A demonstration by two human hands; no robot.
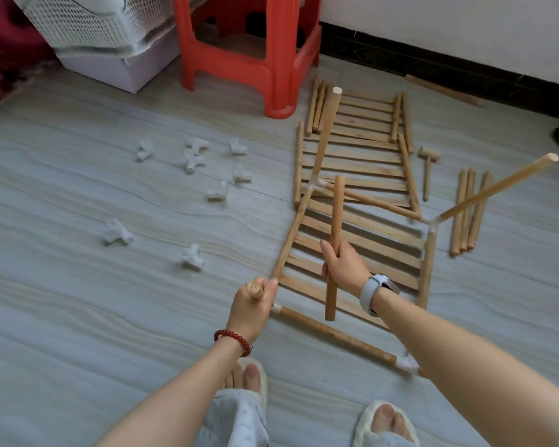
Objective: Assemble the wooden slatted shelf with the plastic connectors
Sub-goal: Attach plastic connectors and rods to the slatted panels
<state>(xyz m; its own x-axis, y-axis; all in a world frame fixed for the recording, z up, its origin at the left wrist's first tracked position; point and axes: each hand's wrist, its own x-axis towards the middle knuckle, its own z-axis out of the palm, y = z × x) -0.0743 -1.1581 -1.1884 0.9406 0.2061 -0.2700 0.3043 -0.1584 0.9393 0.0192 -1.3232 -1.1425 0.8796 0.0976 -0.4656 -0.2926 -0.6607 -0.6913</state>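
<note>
A partly built frame of wooden dowels (336,335) joined by white plastic connectors (406,364) stands over a slatted wooden panel (362,243) on the floor. My left hand (254,301) grips the upright dowel at the frame's near left corner. My right hand (342,262) holds a loose dowel (334,240) upright above the slats. Two further corner dowels (497,188) stick up and out from connectors (433,222). A second slatted panel (355,137) lies farther back. Several loose white connectors (194,159) are scattered on the floor to the left.
A red plastic stool (249,53) stands behind the panels, with a white mesh basket (88,24) on a box to its left. A small wooden mallet (428,166) and a bundle of spare dowels (468,211) lie at the right. My slippered feet (384,421) are at the bottom.
</note>
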